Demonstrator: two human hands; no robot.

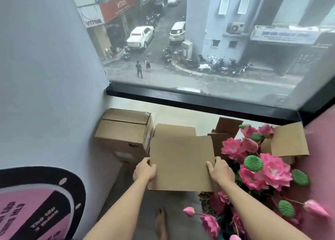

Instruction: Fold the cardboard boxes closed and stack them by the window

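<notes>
Both hands, left point(145, 171) and right point(220, 171), grip the cardboard box point(181, 160) by its sides

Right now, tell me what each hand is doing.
Left hand: grips the left edge of the cardboard box.
Right hand: grips the right edge of the same box.

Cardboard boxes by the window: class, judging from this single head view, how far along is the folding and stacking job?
Done: one closed box sits on another against the wall by the window. In hand: the left hand and right hand grip the sides of a box whose flaps are not fully closed. Left: an open box behind the pink flowers, and another open one beside it.
</notes>
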